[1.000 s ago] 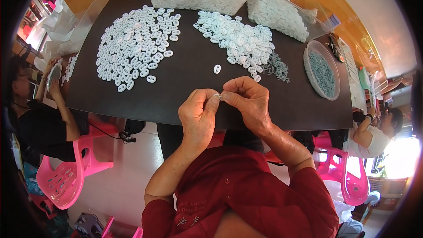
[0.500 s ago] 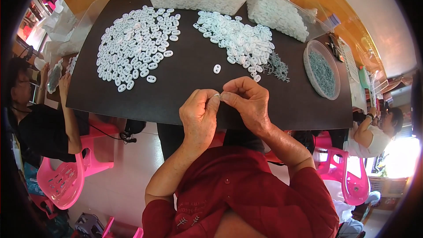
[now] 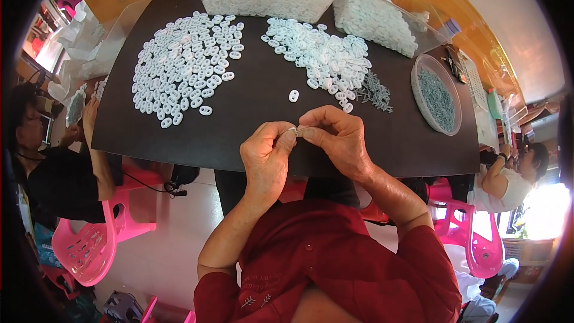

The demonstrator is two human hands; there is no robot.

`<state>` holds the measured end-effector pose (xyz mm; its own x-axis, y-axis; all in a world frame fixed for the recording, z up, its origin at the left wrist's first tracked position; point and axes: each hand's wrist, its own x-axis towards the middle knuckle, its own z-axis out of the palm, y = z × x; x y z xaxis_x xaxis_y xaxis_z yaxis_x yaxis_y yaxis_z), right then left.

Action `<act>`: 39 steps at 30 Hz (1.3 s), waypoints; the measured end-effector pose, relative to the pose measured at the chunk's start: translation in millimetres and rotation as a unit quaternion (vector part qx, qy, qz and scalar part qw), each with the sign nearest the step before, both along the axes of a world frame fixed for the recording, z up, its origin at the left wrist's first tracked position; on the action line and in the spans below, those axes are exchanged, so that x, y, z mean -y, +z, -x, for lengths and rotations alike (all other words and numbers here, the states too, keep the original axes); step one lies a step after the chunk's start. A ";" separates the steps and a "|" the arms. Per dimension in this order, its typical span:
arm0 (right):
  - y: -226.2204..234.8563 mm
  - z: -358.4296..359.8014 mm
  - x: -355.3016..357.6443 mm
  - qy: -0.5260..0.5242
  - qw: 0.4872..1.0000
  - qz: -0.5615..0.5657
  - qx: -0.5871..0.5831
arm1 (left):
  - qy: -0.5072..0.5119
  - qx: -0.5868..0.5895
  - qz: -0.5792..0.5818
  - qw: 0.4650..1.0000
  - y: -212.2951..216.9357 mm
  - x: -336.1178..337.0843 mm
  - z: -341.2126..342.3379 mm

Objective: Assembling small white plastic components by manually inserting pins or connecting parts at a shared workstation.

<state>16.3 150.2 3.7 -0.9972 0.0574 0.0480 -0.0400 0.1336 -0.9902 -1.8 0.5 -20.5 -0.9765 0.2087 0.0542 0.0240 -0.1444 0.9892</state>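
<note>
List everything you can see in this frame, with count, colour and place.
Table: one, dark brown, centre
Left pile: one, white two-holed pieces
Second pile: one, bluish-white pieces, right of it
Lone piece: one, white, beyond the hands
Pin heap: one, grey-green, by second pile
Round tub: one, clear, holding grey-green pins, table's right
Bins: two, clear, holding white pieces, far edge
Chairs: at least two, pink, both sides
Other people: two, black and white tops, left and right
Small white piece: one, at fingertips
Left hand: one, bare, pinching that piece
Right hand: one, bare, fingertips there, grip unclear
</note>
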 end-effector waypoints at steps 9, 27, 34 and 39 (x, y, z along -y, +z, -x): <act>0.8 0.1 4.0 0.017 0.998 -0.059 0.003 | 0.022 -0.032 0.014 0.999 -3.1 -2.4 1.6; -7.3 60.8 -27.7 0.013 0.861 -0.417 -0.290 | 0.020 0.063 -0.105 0.992 -0.8 6.5 9.8; -12.4 72.4 -26.4 0.088 0.773 -0.522 -0.349 | 0.015 0.069 -0.095 0.993 -0.9 7.4 10.2; -14.7 61.5 -24.6 0.073 0.887 -0.378 -0.254 | 0.020 0.068 -0.103 0.992 0.9 7.2 10.2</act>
